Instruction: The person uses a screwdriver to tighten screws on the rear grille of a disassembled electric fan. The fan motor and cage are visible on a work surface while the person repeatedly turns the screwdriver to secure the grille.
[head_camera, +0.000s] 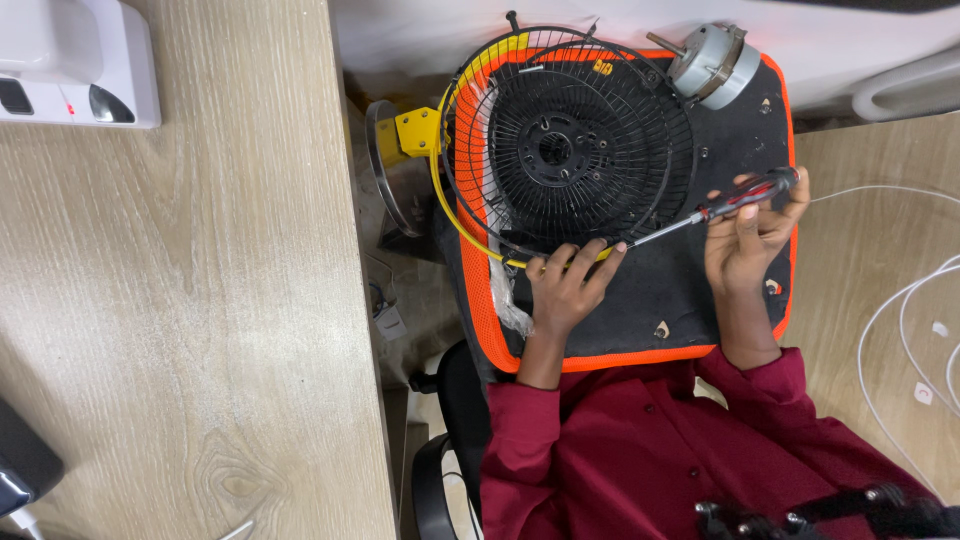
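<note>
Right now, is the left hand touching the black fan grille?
Touching: the head view shows the left hand with fingers resting on the lower rim of the fan grille.

a black orange-edged board (690, 290) carries a wire fan guard (570, 140) and a grey motor (712, 62).

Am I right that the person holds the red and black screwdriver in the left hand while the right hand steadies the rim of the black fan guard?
Not quite: the hands are swapped. The head view shows the red and black screwdriver in the right hand, while the left hand steadies the rim of the black fan guard. The rest stands.
</note>
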